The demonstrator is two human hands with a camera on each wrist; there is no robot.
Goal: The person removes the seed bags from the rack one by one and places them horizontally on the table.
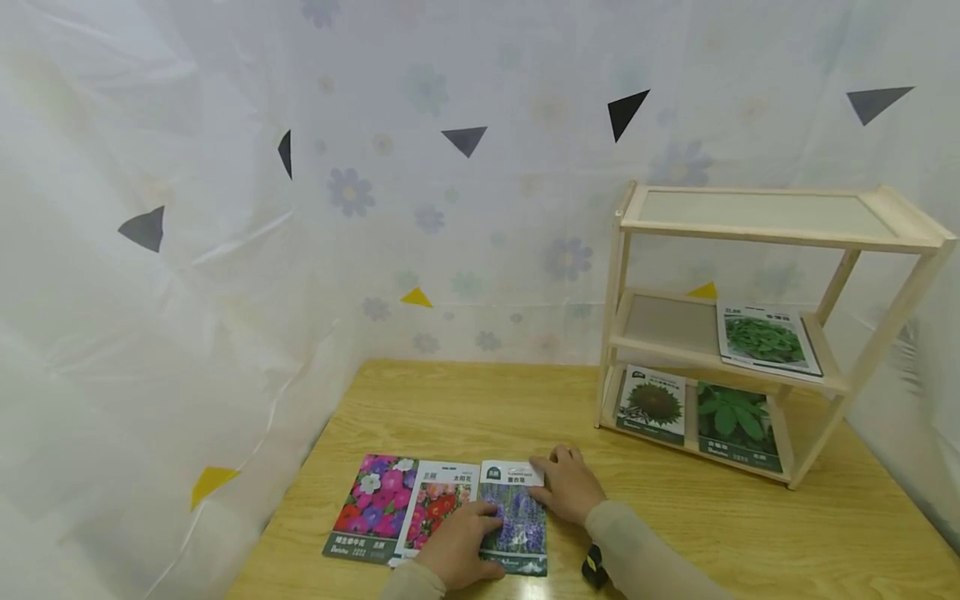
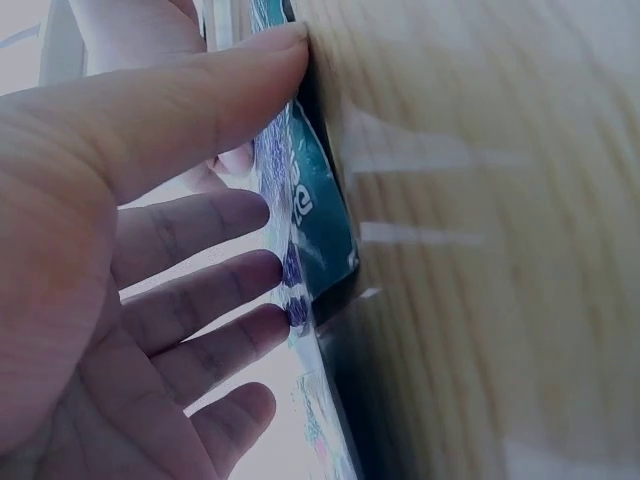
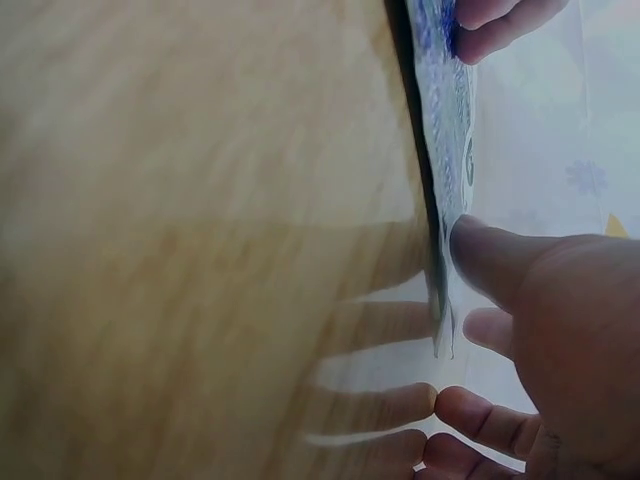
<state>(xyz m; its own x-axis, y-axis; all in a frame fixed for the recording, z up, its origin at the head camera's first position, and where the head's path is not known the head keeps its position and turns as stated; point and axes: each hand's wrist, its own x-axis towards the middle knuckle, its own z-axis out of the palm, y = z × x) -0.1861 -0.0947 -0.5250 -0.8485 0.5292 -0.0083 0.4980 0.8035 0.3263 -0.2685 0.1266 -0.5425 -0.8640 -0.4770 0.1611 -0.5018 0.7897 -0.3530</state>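
Note:
Three seed packets lie side by side on the wooden table [image 1: 442,408]. The rightmost is a lavender seed packet [image 1: 517,521], with purple flower spikes and a dark green bottom strip. My left hand [image 1: 459,546] rests its fingertips on the packet's left side, its thumb down at the lower edge. At the upper right corner, my right hand [image 1: 572,486] has its thumb against the packet and its other fingers spread near the table. To the left are a packet with red and orange flowers [image 1: 442,500], partly covered by my left hand, and a packet with pink and purple flowers [image 1: 378,500].
A small wooden shelf rack [image 1: 780,242] stands at the right. Its middle tier holds a leafy green packet [image 1: 765,340]; its bottom tier holds a sunflower packet [image 1: 652,404] and a dark green leaf packet [image 1: 735,421]. A small black object [image 1: 594,567] lies beside my right forearm.

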